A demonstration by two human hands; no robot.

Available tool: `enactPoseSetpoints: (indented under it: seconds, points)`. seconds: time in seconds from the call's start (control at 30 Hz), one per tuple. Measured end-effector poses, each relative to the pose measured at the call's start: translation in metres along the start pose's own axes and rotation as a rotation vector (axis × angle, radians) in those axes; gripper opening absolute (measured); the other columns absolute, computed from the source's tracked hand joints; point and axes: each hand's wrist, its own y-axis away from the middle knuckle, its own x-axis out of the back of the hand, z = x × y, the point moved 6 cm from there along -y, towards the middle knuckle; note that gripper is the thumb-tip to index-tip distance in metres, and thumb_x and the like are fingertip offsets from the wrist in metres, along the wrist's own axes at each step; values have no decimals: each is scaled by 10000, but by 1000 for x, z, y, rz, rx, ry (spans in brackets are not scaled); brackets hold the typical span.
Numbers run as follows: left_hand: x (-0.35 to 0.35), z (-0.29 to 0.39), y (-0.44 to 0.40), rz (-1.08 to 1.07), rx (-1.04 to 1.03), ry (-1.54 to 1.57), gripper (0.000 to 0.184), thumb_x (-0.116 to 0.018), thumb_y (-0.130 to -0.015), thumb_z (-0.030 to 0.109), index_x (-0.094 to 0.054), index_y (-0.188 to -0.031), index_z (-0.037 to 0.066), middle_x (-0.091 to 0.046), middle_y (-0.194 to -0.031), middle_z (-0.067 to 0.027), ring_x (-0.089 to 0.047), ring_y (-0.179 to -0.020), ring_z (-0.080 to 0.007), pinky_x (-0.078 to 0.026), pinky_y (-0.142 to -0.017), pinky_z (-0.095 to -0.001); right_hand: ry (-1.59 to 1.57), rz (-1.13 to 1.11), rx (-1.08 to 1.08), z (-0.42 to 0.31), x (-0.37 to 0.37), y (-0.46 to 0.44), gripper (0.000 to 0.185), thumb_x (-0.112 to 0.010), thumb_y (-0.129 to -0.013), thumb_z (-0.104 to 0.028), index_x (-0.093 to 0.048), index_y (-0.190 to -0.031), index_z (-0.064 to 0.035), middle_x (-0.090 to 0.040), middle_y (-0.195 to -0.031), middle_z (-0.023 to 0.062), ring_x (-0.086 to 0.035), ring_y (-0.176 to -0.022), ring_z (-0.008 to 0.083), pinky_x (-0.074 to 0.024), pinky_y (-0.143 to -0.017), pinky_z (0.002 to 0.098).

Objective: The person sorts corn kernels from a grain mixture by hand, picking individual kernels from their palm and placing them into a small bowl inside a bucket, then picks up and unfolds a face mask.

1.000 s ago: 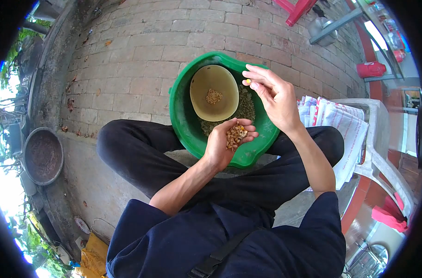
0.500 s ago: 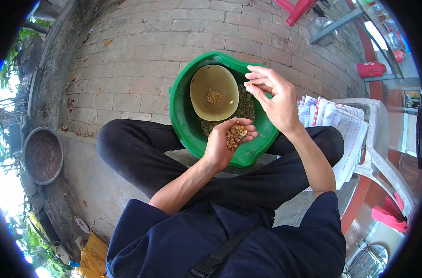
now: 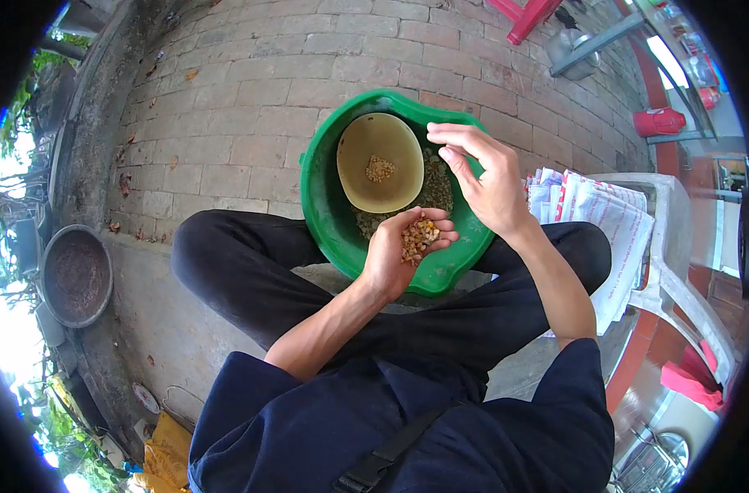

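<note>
My left hand [image 3: 391, 251] is cupped palm up over the near edge of a green basin [image 3: 313, 201], holding a small heap of tan, yellow and whitish corn kernels [image 3: 419, 240]. Above the basin's right side is my right hand [image 3: 491, 177], its thumb and fingers apart with nothing visible between them. Inside the basin rests a cream bowl [image 3: 362, 144] with a few pale kernels [image 3: 380, 169] at its bottom. Greenish-tan grains [image 3: 437, 193] cover part of the basin floor around the bowl; my left hand hides some of them.
The basin sits between my bent legs on a brick floor [image 3: 251, 107]. To the right, a stack of white printed sacks [image 3: 600, 214] lies on a white plastic chair [image 3: 674, 222]. A dark round pan [image 3: 77, 275] is at the left, a red stool [image 3: 526, 18] at the back.
The small yellow piece at my right fingertips is no longer visible there. My right thumb and fingers have spread and shifted slightly left. My left hand stays in place with its kernels.
</note>
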Motion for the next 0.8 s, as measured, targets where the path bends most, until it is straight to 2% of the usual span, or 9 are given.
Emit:
enactPoseSetpoints:
  seconds: [0.2,0.3,0.37,0.47,0.53,0.57,0.67,0.73,0.8]
  points:
    - [1,-1,-1,-16,0,2,336,-378,-990,191,-585,-1061,-63,-665,-978,-178,-664,-918,-291,-537,-838,-365,2,-100,31,-9,-6,3,98,-633,-881,-3,-675,-969,1,-680,-981,119,-676,-862,229,-539,-742,316]
    - [-1,0,2,39,-22,29,306,-389,-987,187,-597,-1046,-29,-669,-973,-144,-664,-914,-250,-545,-795,-344,-41,-330,122,-19,-17,9,120,-682,-836,-18,-674,-955,-9,-655,-889,99,-658,-777,216,-532,-688,322]
    - [7,-2,3,104,-46,54,283,-399,-984,186,-606,-1028,-1,-671,-960,-115,-664,-907,-216,-549,-761,-328,39,-439,309,-28,-26,18,168,-737,-796,-127,-673,-926,-44,-642,-871,78,-644,-780,236,-532,-675,333]
    - [14,8,1,11,-242,-273,228,-430,-980,200,-615,-965,67,-666,-900,-46,-664,-841,-140,-546,-684,-287,134,-564,448,-38,-38,33,283,-771,-731,-251,-656,-925,-79,-618,-898,45,-621,-859,222,-531,-724,341]
    - [4,6,4,68,-60,214,211,-452,-981,227,-608,-913,102,-640,-822,4,-636,-719,-98,-495,-578,-247,220,-635,477,-42,-46,40,308,-759,-719,-247,-644,-954,-85,-611,-967,38,-611,-935,207,-522,-784,340]
    - [7,5,5,100,-17,251,221,-455,-985,247,-610,-914,106,-635,-799,15,-609,-646,-95,-461,-544,-234,229,-631,485,-42,-49,43,308,-759,-719,-247,-644,-954,-85,-611,-967,38,-611,-935,207,-522,-784,340]
    - [18,2,-1,-108,-8,371,216,-462,-983,251,-609,-894,119,-634,-802,25,-596,-629,-91,-451,-543,-228,367,-582,534,-41,-56,48,224,-665,-741,-173,-626,-939,-75,-610,-1002,48,-609,-983,200,-519,-826,336]
    - [12,2,1,115,-43,294,220,-467,-983,250,-598,-845,139,-635,-820,35,-616,-770,-82,-487,-698,-254,421,-617,585,-44,-57,50,190,-613,-747,-146,-614,-918,-61,-606,-982,56,-606,-986,212,-520,-834,334]
    - [18,-3,-4,64,-39,281,230,-434,-995,257,-604,-915,124,-643,-868,27,-615,-836,-95,-492,-767,-278,475,-611,593,-43,-59,54,172,-589,-745,-123,-601,-900,-50,-600,-960,64,-602,-993,222,-523,-845,334]
